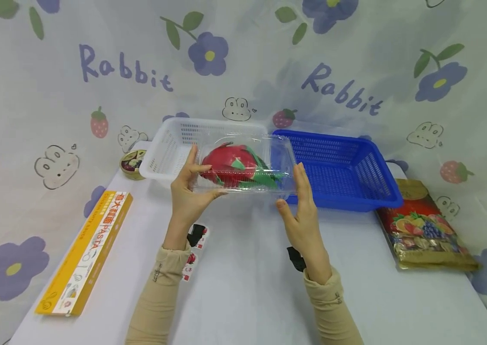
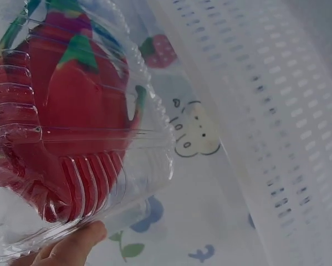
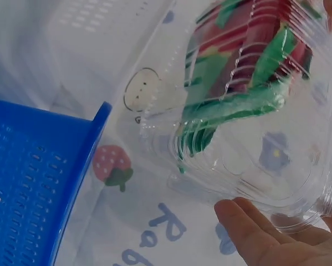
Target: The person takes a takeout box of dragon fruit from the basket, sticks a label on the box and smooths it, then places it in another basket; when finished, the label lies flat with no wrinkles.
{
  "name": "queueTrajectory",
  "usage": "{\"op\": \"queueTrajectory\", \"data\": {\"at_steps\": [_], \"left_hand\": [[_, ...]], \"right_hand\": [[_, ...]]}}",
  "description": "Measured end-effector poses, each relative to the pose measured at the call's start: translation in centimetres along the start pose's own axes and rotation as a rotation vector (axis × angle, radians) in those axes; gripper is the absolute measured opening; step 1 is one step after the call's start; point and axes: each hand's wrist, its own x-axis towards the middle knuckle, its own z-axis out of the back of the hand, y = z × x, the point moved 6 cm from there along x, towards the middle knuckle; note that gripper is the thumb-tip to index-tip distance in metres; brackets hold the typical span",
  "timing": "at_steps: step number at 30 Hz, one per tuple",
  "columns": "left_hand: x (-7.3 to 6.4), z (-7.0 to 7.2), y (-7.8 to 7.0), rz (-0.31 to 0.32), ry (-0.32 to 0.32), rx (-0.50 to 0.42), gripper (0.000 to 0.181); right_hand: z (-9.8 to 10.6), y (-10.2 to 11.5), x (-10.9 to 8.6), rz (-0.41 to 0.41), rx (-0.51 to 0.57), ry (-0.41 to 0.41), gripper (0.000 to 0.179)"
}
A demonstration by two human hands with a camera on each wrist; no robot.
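Between my hands is a clear plastic clamshell box [image 1: 285,182] with ribbed sides, held up over the table in front of two baskets. A red dragon fruit [image 1: 232,160] with green scale tips lies inside it; the left wrist view shows the fruit [image 2: 82,105] through the wall. My left hand [image 1: 186,191] grips the box's left end, with the thumb along its lower edge. At the right end, the straight fingers of my right hand [image 1: 306,220] touch the side, and the thumb stands apart below. The right wrist view has those fingertips [image 3: 232,213] beside the box corner.
Behind the box stand a white basket [image 1: 157,160] and a blue basket [image 1: 377,196]. At left are a yellow pasta box [image 1: 86,254] and a round tin [image 1: 133,165]. A fruit-printed packet [image 1: 424,230] lies at right. Small printed cards [image 1: 189,263] lie by my left wrist.
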Motion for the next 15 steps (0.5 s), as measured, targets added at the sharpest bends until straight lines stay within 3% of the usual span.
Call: {"op": "queueTrajectory", "data": {"at_steps": [7, 12, 15], "left_hand": [[-2.0, -0.4, -0.8, -0.019, 0.035, 0.007, 0.055], [-3.9, -0.7, -1.9, -0.039, 0.074, 0.01, 0.054], [-5.1, -0.8, -2.9, -0.087, 0.1, 0.011, 0.056]], "right_hand": [[0.8, -0.6, -0.9, -0.073, 0.052, 0.048, 0.08], [1.7, -1.5, -1.8, -0.114, 0.163, 0.069, 0.068], [1.9, -1.9, -2.3, -0.123, 0.27, 0.099, 0.064]]}}
